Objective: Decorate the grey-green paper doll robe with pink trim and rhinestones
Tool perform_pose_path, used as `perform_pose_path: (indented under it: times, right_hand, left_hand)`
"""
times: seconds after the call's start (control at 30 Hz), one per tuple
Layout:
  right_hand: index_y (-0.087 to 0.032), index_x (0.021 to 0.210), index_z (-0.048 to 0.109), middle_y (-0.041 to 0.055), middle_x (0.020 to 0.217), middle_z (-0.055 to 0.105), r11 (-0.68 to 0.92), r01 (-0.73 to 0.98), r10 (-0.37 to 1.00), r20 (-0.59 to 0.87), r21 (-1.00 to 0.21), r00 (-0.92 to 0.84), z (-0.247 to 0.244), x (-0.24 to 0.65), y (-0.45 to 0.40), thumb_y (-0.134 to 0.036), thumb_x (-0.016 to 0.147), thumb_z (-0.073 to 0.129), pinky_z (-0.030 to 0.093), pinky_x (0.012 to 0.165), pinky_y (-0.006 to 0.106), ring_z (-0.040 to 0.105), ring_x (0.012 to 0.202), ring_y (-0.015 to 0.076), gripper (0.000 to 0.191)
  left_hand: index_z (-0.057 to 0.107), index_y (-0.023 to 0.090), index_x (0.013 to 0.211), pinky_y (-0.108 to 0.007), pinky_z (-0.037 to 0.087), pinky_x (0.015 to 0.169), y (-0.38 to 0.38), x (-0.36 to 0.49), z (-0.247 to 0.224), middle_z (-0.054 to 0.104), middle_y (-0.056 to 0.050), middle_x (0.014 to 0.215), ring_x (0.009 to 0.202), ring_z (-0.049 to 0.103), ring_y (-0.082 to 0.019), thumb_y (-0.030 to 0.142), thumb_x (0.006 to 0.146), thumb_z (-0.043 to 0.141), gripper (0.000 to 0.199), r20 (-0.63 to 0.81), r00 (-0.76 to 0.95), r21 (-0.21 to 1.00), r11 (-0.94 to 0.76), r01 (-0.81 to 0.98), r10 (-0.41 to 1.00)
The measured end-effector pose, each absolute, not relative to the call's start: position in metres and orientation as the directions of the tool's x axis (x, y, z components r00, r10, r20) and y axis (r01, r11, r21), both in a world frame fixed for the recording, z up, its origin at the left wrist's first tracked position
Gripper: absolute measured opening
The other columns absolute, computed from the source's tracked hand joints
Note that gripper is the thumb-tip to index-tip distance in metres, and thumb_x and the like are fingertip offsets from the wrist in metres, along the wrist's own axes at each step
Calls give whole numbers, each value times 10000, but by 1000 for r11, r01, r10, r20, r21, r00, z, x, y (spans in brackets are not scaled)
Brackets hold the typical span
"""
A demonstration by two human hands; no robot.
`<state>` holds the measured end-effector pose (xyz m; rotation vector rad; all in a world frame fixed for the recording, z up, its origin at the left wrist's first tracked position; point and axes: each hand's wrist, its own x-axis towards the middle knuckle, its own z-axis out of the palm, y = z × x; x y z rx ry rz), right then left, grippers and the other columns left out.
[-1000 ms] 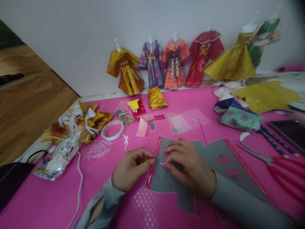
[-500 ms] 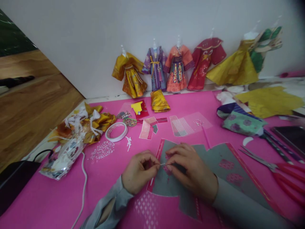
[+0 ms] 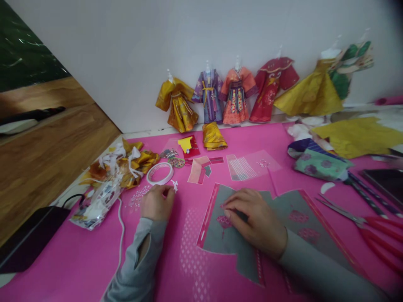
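My left hand (image 3: 158, 202) is over the pink mat, next to small white strips (image 3: 175, 186) and below a white tape roll (image 3: 160, 173). Its fingertips are closed together, and whatever they hold is too small to make out. My right hand (image 3: 252, 218) rests on a grey cloth piece (image 3: 217, 241) with dark pink borders. Thumb and index finger come close together beside a pink printed motif (image 3: 224, 221); anything between them is too small to name. Clusters of shiny gems (image 3: 138, 196) lie left of my left hand.
Doll dresses (image 3: 236, 100) stand along the wall. Red-handled scissors (image 3: 359, 218) lie at the right, near a green pouch (image 3: 319, 161). Farther left are scrap fabric (image 3: 145, 163), a clear bag (image 3: 96, 205), a white cord (image 3: 121, 226) and a black box (image 3: 34, 235).
My left hand has moved left, away from my right hand and the grey cloth, to the white strips. My right hand stays over the cloth. The view has shifted slightly.
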<state>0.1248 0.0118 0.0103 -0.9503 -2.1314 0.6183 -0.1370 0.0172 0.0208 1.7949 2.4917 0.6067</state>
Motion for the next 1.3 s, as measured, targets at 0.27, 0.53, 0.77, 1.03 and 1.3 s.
perform_pose_path:
  times: [0.27, 0.53, 0.77, 1.03, 1.3]
  right_hand:
    - [-193, 764, 660, 22, 830, 682, 638, 434, 759, 422, -636, -497, 9, 126, 13, -156, 827, 590, 392, 799, 394, 569, 816, 190, 101]
    - [-184, 730, 626, 22, 807, 646, 663, 376, 727, 437, -647, -529, 8, 126, 10, -135, 803, 614, 389, 783, 366, 546, 808, 181, 89]
    - [-197, 726, 664, 20, 769, 615, 701, 439, 681, 346, -562, -645, 8, 123, 4, -160, 789, 642, 372, 762, 366, 531, 822, 198, 76]
    - [-193, 857, 686, 50, 844, 606, 569, 685, 821, 270, -456, -502, 11, 132, 18, -184, 849, 597, 372, 752, 376, 536, 833, 220, 90]
    - [-208, 910, 675, 51, 873, 607, 582, 696, 813, 279, -421, -511, 8, 133, 20, -275, 840, 628, 353, 738, 377, 518, 834, 232, 108]
  left_hand:
    - [645, 192, 659, -265, 378, 564, 20, -134, 21, 675, -46, 722, 678, 606, -213, 287, 736, 523, 173, 178, -361, 220, 320, 921, 915]
    - [586, 200, 724, -266, 368, 550, 20, -135, 16, 649, -42, 692, 645, 603, -207, 321, 790, 479, 175, 170, -342, 226, 302, 926, 924]
    - [547, 180, 1014, -272, 408, 602, 17, -127, 16, 628, -20, 739, 689, 622, -207, 275, 788, 474, 256, 190, -316, 281, 257, 925, 930]
    - [554, 197, 941, -271, 407, 604, 12, -118, 15, 601, 0, 726, 636, 596, -176, 339, 821, 455, 210, 177, -174, 355, 102, 929, 969]
    - [576, 187, 848, -256, 413, 568, 11, -108, 16, 586, 12, 659, 553, 552, -147, 319, 820, 458, 179, 150, -54, 473, -23, 881, 987]
